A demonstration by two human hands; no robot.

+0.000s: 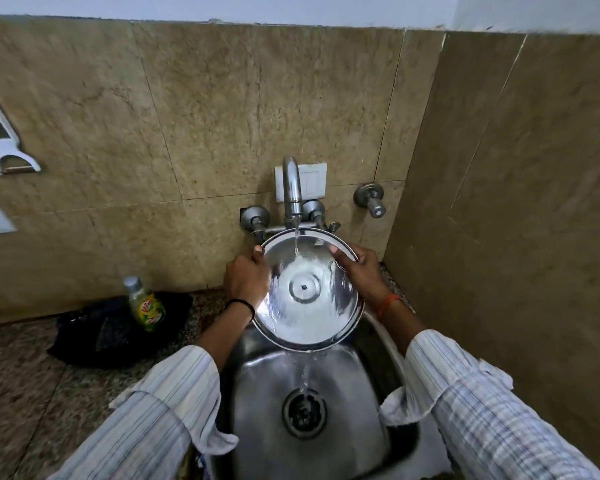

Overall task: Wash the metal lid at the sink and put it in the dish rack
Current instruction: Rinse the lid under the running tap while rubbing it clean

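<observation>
The round metal lid (pixel 305 292) is held tilted over the steel sink (pixel 264 382), its inner side facing me. My left hand (pixel 246 278) grips its left rim and my right hand (pixel 357 268) grips its upper right rim. Water runs from the tap (pixel 291 185) onto the lid's upper part, flows down across it and pours off the lower edge toward the drain (pixel 303 412). No dish rack is in view.
A green dish-soap bottle (pixel 146 304) stands on a black cloth (pixel 118 330) on the speckled counter left of the sink. A white peeler (pixel 4 140) hangs on the tiled wall at the left. A side wall stands close on the right.
</observation>
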